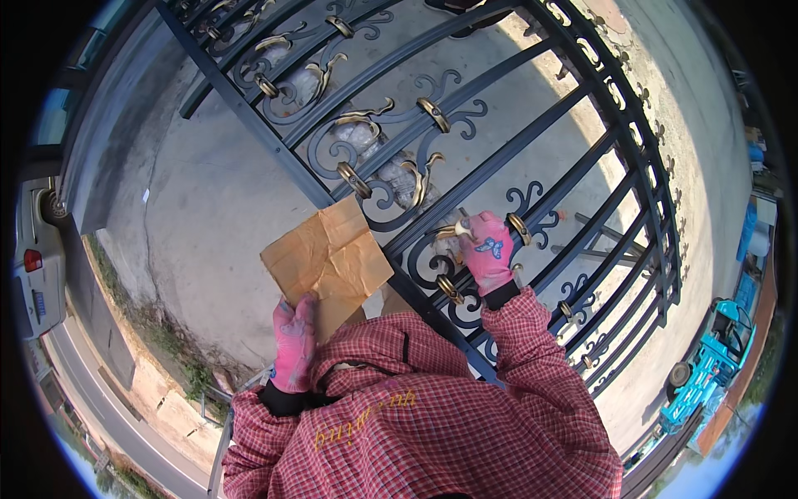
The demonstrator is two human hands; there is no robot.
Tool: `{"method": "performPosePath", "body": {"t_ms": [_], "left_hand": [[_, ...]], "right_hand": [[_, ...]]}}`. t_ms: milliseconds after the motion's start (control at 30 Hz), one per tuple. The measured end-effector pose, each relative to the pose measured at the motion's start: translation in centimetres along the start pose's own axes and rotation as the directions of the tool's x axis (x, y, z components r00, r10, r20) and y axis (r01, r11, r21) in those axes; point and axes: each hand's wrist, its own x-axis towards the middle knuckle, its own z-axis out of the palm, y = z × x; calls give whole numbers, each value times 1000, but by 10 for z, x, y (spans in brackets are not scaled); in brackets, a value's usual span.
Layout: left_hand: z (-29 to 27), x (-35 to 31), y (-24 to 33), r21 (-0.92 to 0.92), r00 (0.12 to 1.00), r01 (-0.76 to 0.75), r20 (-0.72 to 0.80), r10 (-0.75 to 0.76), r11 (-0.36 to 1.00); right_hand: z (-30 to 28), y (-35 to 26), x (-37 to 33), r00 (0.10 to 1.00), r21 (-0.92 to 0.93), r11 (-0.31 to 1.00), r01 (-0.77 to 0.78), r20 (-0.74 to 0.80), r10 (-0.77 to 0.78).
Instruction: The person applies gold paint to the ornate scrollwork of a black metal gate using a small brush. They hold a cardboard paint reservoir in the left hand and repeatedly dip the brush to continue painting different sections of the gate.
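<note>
A dark wrought-iron gate [499, 158] with scrolls and gold-coloured leaves and collars lies slanted in front of me. My left hand [294, 343], in a pink glove, grips the lower edge of a creased brown cardboard sheet [326, 258] held up against the gate's frame bar. My right hand [489, 249], also in a pink glove, is closed on a small pale-tipped brush [461, 227]. The brush tip rests at a gold leaf ornament [445, 234] on a scroll. My red plaid sleeves fill the lower middle.
Grey concrete ground [208, 191] lies under the gate, with pale wrapped bundles [357, 137] showing through the bars. A silver car [37, 258] and a road are at the left. A blue small vehicle [706, 366] stands at the right.
</note>
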Motion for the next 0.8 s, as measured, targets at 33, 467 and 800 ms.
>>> {"method": "performPosePath", "body": {"t_ms": [33, 467, 800], "left_hand": [[-4, 1, -2, -3, 1000, -18, 6, 18, 1000], [-8, -6, -8, -19, 998, 53, 35, -52, 998], [4, -5, 0, -94, 998, 58, 3, -58, 994]], "right_hand": [[-10, -1, 7, 994, 40, 999, 26, -105, -21], [-16, 21, -16, 877, -172, 906, 388, 372, -305], [-61, 38, 35, 975, -92, 973, 211, 94, -202]]}}
